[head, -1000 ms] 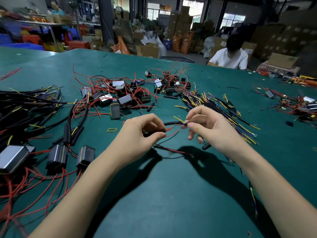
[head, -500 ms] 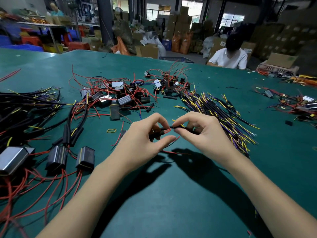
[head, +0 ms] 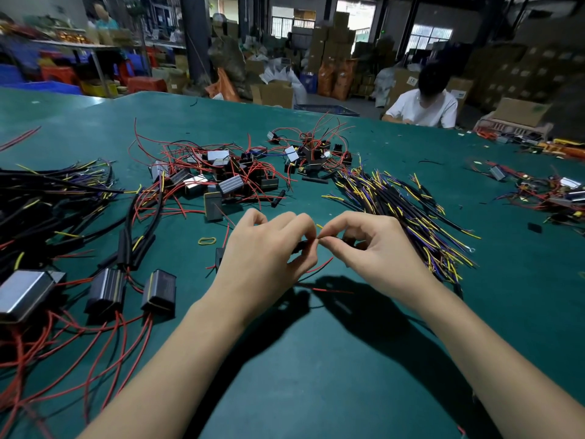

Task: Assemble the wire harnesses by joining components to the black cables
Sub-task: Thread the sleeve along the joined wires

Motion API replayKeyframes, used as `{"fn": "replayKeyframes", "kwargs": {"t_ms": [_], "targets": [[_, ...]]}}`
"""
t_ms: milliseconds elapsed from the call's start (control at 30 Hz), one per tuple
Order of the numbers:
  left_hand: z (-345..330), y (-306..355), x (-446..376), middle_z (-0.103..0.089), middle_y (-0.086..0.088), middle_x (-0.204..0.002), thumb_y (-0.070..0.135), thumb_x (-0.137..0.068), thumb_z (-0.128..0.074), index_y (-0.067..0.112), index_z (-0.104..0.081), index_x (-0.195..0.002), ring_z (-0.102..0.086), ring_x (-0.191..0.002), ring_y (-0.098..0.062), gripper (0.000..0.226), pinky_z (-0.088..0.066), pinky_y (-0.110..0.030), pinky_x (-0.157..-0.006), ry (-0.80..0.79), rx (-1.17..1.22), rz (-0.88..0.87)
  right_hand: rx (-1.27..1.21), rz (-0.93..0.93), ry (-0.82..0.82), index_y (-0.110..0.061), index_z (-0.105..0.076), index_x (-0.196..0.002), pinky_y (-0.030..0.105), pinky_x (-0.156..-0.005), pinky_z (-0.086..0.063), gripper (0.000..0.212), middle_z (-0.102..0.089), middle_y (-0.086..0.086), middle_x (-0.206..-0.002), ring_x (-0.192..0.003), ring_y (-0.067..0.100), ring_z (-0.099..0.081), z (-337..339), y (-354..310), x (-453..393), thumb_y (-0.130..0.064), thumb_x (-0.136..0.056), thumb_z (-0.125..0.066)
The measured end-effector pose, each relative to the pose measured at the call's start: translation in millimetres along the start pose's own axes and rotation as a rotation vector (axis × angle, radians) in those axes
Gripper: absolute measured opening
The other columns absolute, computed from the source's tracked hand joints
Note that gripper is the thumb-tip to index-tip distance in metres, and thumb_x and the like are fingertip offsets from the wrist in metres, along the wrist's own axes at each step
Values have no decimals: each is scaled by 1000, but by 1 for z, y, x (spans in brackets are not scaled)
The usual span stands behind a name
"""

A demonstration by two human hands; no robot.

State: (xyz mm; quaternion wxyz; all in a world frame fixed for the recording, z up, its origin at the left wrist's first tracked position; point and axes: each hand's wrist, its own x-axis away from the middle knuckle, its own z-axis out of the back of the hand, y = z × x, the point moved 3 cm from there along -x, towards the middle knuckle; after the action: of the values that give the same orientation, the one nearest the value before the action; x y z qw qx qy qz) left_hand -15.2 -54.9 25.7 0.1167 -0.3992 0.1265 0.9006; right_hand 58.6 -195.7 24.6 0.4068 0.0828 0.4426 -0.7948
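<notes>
- Hands meet at the middle of the frame over the green table. The left hand has thumb and forefinger curled round a small black connector piece, and the right hand pinches the thin end of a wire right up against it, fingertips of both hands nearly touching.
- A red wire pokes out below the left hand and trails down onto the table. The black cable itself is mostly hidden behind the right hand's fingers, so can't say how far it's pushed in.
- Right of the hands sits a big fan of black cables with yellow and purple leads, running from center toward the right side.
- Upper center has a messy heap of black relay boxes with red wires, a few with shiny silver faces.
- Lower left: three black boxes on red leads side by side, plus a bundle of black cables at the left edge.
- A yellow rubber band lies just left of the left hand.
- Upper right, a person in a white shirt sits at the far side of the table, cardboard boxes stacked behind.
</notes>
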Motion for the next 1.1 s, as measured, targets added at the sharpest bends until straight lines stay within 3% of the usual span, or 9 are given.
{"fn": "replayKeyframes", "kwargs": {"t_ms": [133, 233, 367, 467, 567, 700, 833, 1100], "targets": [[-3, 1, -1, -58, -3, -64, 10, -80, -62, 11, -60, -72, -41, -49, -28, 8, -42, -36, -53, 9, -48, -53, 10, -10, -17, -20, -69, -82, 25, -55, -38, 9, -66, -7, -68, -55, 20, -52, 0, 3, 0, -13, -87, -68], [-4, -1, -1, -58, -1, -66, 11, -83, -62, 12, -61, -75, -45, -51, -26, 8, -43, -37, -54, -29, -5, -52, 27, -5, -7, -20, -68, -82, 38, -64, -43, 11, -67, -4, -71, -62, 30, -57, -1, 4, 1, -11, -87, -67], [-9, -15, 4, -65, 8, -73, 35, -83, -71, 23, -67, -90, -59, -67, -12, 16, -47, -30, -67, -203, 337, 278, 31, -33, 12, -17, -69, -80, 38, -69, -46, 10, -69, 1, -76, -69, 31, -62, 0, 8, 3, -9, -86, -68], [-10, -28, 8, -69, 6, -70, 31, -78, -75, 23, -66, -93, -61, -61, -4, 19, -43, -12, -59, -318, 556, 481, 52, -46, 21, -16, -69, -80, 35, -68, -45, 9, -69, 0, -76, -68, 32, -61, 2, 10, 3, -9, -85, -67], [-9, -35, 8, -72, 5, -70, 21, -82, -73, 18, -68, -86, -67, -68, -12, 7, -51, -20, -66, -395, 667, 511, 82, -36, 29, -16, -69, -80, 33, -65, -45, 9, -68, -4, -75, -66, 28, -60, 2, 9, 2, -9, -85, -68], [-10, -30, 7, -71, 1, -69, 16, -83, -71, 16, -68, -82, -67, -66, -21, 4, -55, -30, -67, -340, 730, 494, 182, -5, 60, -20, -68, -80, 34, -63, -47, 7, -65, -13, -76, -65, 14, -57, 3, 7, 2, -14, -84, -67], [-12, -23, 8, -69, 3, -66, 19, -84, -70, 21, -66, -81, -65, -58, -19, 6, -55, -31, -62, -251, 707, 479, 295, 51, 71, -21, -66, -84, 40, -68, -50, 3, -65, -12, -84, -78, 16, -61, 4, 1, 4, -19, -86, -65], [-13, -18, 9, -55, 8, -59, 31, -84, -64, 30, -61, -80, -47, -54, -18, 5, -46, -36, -57, -120, 522, 407, 451, 106, 96, -22, -63, -87, 35, -62, -50, 4, -63, -12, -87, -78, 13, -59, 3, -8, 6, -18, -86, -65]]}}
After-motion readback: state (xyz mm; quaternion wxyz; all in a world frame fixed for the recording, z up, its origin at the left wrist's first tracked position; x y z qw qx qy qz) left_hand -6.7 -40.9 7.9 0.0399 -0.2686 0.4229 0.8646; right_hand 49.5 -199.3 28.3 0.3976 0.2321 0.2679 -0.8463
